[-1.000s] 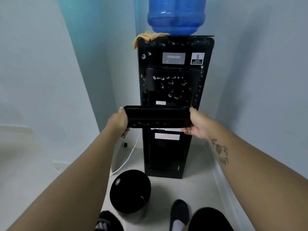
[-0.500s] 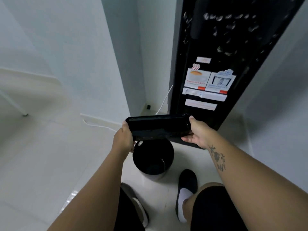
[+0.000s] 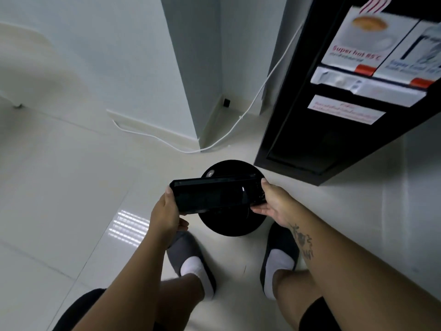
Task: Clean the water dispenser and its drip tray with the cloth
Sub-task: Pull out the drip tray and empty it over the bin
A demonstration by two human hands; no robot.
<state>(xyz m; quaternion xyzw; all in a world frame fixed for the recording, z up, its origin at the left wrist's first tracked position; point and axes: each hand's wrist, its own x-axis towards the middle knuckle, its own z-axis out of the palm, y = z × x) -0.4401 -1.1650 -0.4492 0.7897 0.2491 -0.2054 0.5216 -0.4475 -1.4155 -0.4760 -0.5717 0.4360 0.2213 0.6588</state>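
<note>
I hold the black drip tray (image 3: 212, 195) level between both hands, directly above a round black bin (image 3: 232, 223) on the floor. My left hand (image 3: 167, 211) grips the tray's left end, thumb on its upper edge. My right hand (image 3: 274, 203) grips the right end, fingers curled beneath it. The lower body of the black water dispenser (image 3: 334, 130) rises at the upper right, with white stickers on its front. The cloth is out of view.
A white power cable (image 3: 260, 91) runs from the dispenser's side down along the wall corner and skirting. My two feet in dark slippers (image 3: 191, 256) stand just in front of the bin on glossy cream floor tiles.
The tray came away from the dispenser's front and has been lowered over the bin. My view has tilted down from the dispenser's top and bottle to the floor.
</note>
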